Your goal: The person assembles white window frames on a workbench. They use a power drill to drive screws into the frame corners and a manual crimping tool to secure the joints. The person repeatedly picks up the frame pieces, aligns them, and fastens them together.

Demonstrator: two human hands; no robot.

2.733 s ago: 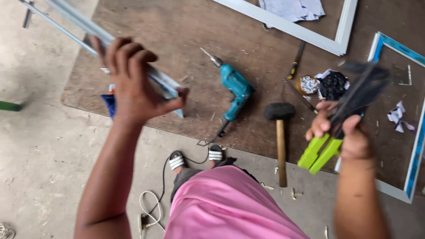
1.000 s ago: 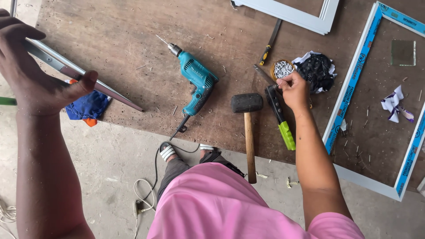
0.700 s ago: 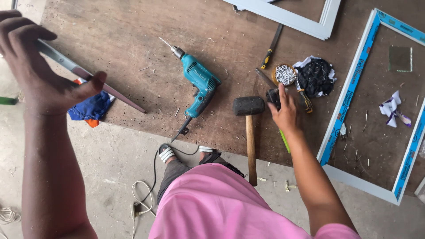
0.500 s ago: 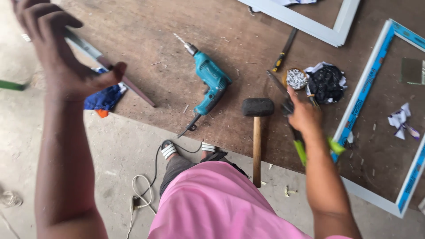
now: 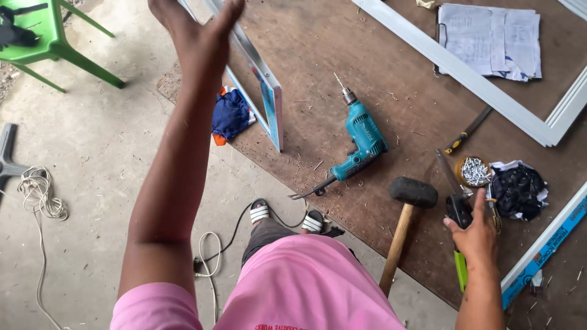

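Aluminium profile (image 5: 257, 79) rests gripped in my raised left hand (image 5: 199, 33), fingers wrapped around it. My right hand (image 5: 477, 229) presses down on green-handled snips (image 5: 460, 244), mallet (image 5: 406, 214) just beside.

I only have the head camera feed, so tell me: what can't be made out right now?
- Left hand: fingertips cut off by the top edge, so its grip on the metal strip is unclear.
- Green-handled tool: middle covered by the right hand.
- Papers: writing too small.
- Mallet: handle end hidden behind the pink shirt.
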